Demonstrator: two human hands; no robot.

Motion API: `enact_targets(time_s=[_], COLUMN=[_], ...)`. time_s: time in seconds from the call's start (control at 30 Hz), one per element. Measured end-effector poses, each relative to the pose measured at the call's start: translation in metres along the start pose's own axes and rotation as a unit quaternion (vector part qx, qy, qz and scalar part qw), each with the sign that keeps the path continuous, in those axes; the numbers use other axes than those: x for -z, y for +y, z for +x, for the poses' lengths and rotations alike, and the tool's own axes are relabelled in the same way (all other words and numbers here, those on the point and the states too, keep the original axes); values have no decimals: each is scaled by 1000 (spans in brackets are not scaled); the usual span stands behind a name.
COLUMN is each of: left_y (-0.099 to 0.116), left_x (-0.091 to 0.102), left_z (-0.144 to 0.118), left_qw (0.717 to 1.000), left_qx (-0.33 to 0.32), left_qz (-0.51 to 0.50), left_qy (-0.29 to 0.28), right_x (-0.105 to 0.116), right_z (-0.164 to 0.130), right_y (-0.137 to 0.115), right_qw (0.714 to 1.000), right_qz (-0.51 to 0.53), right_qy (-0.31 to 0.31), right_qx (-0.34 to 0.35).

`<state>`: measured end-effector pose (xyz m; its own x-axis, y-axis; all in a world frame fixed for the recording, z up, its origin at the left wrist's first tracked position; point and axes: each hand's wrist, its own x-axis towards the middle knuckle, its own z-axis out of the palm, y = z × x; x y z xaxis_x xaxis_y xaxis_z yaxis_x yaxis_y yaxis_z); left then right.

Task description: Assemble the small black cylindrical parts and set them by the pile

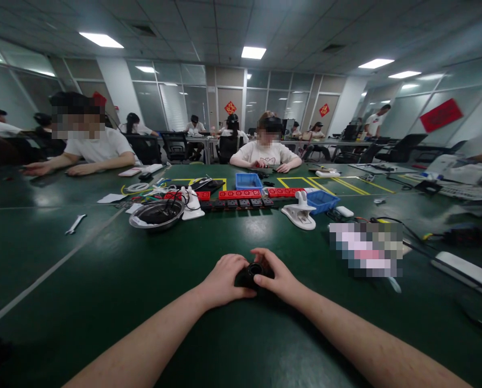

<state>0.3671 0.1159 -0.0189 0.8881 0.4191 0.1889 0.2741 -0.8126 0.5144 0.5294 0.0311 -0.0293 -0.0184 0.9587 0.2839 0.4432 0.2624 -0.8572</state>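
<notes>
Black round part (253, 271) gripped between left hand (223, 280) and right hand (276, 277), forearms converging.

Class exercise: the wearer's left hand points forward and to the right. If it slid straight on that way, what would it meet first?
The small black part that the left hand already touches, with the right hand just behind it on the far side.
</notes>
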Motion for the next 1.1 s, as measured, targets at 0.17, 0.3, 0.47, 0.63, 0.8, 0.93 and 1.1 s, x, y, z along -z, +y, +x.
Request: enact_targets(time_s=[0.17, 0.3, 0.47, 0.63, 0.8, 0.93, 1.1], left_y=[-1, -1, 1, 1, -3, -4, 1], left_x=[-3, -5, -6, -1, 7, 8, 1], left_z=[0, 0, 1, 1, 0, -2, -2], left_qw=[1000, 1000, 999, 1000, 998, 998, 1000], left_qx=[-5, -5, 7, 16, 4, -4, 17], left_qz=[-1, 12, 14, 1, -16, -9, -3], left_qy=[12, 20, 30, 6, -64, -65, -12], right_x=[-1, -6, -8, 2, 14, 16, 10], right_z=[-1, -1, -1, 2, 6, 6, 4], right_y=[1, -7, -14, -16, -13, -11, -4], right_qw=[997, 990, 984, 994, 984, 973, 990], right_qz=[-59, -128, -164, -111, 68, 113, 76], right_qy=[47, 53, 62, 8, -160, -199, -111], right_qx=[0, -35, -34, -2, -40, -37, -33])
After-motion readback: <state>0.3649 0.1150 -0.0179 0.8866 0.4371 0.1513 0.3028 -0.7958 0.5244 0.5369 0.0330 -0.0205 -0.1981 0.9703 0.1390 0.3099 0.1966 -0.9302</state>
